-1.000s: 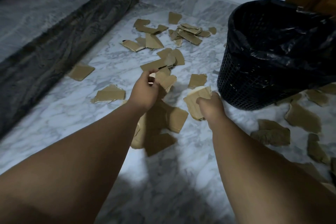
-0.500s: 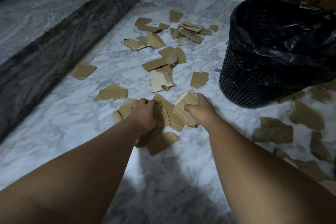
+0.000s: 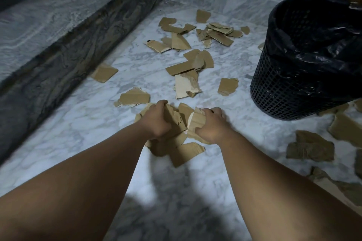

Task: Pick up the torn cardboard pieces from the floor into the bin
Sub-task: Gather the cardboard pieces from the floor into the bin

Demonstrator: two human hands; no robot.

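Observation:
Torn brown cardboard pieces lie scattered over the marble floor (image 3: 109, 123). My left hand (image 3: 156, 121) grips a cluster of cardboard pieces (image 3: 176, 121) low over the floor at the centre. Close beside it, my right hand (image 3: 210, 125) is shut on another cardboard piece (image 3: 195, 123). More pieces (image 3: 186, 151) lie under and just behind both hands. A black mesh bin (image 3: 293, 88) lined with a black bag stands to the right of my hands, a short way beyond them. Loose pieces (image 3: 188, 84) lie ahead, and a far pile (image 3: 219, 33) sits near the wall.
A dark marble step (image 3: 64, 49) runs along the left side. A white wall closes the far end. Several cardboard pieces (image 3: 310, 146) lie on the floor at the right, in front of the bin and beside my right forearm.
Both hands have come down and together onto the pile at the centre. The left hand has closed on pieces there, and the right hand has kept its piece.

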